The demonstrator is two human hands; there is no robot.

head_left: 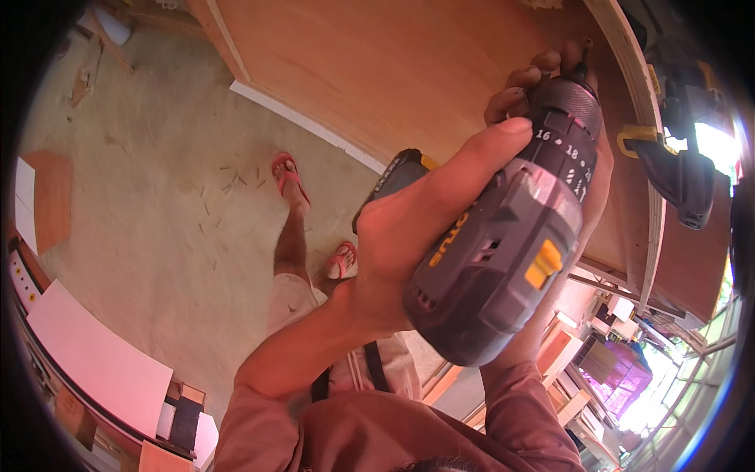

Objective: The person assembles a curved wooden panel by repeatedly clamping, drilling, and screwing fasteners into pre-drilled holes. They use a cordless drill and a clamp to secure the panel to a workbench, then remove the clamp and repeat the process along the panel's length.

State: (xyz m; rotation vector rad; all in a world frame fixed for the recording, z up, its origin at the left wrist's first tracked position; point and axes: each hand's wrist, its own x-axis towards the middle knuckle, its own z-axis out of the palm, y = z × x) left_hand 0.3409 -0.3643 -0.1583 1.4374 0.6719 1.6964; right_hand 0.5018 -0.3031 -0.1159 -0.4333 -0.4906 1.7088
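My left hand point(429, 200) is closed round the handle of a black and grey cordless drill point(491, 263), with the thumb lying along its side. Left of that hand the drill's battery point(397, 179) sticks out. My right hand point(602, 169) is mostly hidden behind the drill; its fingers curl under the front near the chuck point(566, 102). A thin bit points up from the chuck to a small screw-like tip point(587, 42) at the brown wooden panel point(393, 71). Whether the tip has entered the wood, I cannot tell.
A black clamp point(684, 169) with yellow pads grips the panel's curved edge strip point(651, 102) on the right. My feet in red flip-flops point(289, 177) stand on a concrete floor point(149, 197) with scattered scraps. White boards point(98, 358) lie lower left; stacked wood point(562, 370) stands lower right.
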